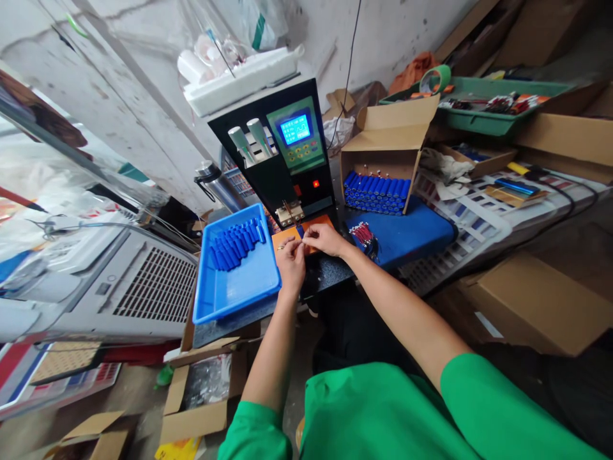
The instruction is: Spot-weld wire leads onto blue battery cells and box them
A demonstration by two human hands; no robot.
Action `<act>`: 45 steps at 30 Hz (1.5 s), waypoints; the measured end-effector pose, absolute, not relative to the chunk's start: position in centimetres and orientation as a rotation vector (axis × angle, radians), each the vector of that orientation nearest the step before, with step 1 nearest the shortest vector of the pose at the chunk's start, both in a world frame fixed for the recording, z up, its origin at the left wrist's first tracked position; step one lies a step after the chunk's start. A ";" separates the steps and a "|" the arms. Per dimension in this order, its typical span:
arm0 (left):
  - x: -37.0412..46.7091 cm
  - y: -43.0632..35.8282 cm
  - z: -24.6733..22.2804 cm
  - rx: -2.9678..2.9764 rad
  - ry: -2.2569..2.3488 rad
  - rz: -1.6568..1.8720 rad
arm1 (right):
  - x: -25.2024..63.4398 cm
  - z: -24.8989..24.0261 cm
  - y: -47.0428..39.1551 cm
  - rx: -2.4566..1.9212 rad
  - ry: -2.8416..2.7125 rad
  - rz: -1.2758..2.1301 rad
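My left hand [291,260] and my right hand [324,240] meet in front of a black spot-welding machine [282,182] with a lit blue screen. Both hands are closed in a pinch, fingertips nearly touching. Between them, at the near end, they grip a small blue battery cell [300,231], mostly hidden by the fingers. It lies over an orange plate [283,237], just below the machine's welding pins [289,211]. Left of my left hand, a blue tray [239,297] holds several blue cells [234,244]. Red-and-white wire leads [364,235] lie right of my right hand.
An open carton [376,161] at the right is stacked with blue cells. A steel flask [218,184] stands behind the tray. Farther right are a green tray [483,121] and a white plastic crate [472,217]. Open boxes [196,418] sit on the floor.
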State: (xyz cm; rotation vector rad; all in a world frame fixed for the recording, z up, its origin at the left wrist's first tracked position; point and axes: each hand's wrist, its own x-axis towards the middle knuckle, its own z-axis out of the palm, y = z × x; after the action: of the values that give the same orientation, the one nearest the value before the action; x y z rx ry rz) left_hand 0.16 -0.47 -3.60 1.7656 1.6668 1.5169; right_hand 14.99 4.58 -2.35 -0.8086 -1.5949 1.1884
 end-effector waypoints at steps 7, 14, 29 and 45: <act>0.1 -0.7 -3.6 1.766 1.596 1.535 | 15.0 -1.9 4.3 -0.887 -1.451 1.186; 0.4 -1.2 -3.1 2.074 1.578 1.370 | 15.4 -1.4 4.1 -0.861 -1.181 1.329; 0.6 -0.1 -3.3 1.723 1.464 1.428 | 15.4 -1.3 4.4 -0.872 -1.017 1.393; 0.7 2.0 -2.6 1.717 1.470 1.399 | 15.0 -1.6 4.9 -0.911 -0.993 1.362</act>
State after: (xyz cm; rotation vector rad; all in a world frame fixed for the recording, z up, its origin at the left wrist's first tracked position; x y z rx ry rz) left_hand 0.66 2.05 -2.62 1.7168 1.4698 1.3986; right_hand 14.99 4.86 -1.60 -0.9108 -0.9926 1.3617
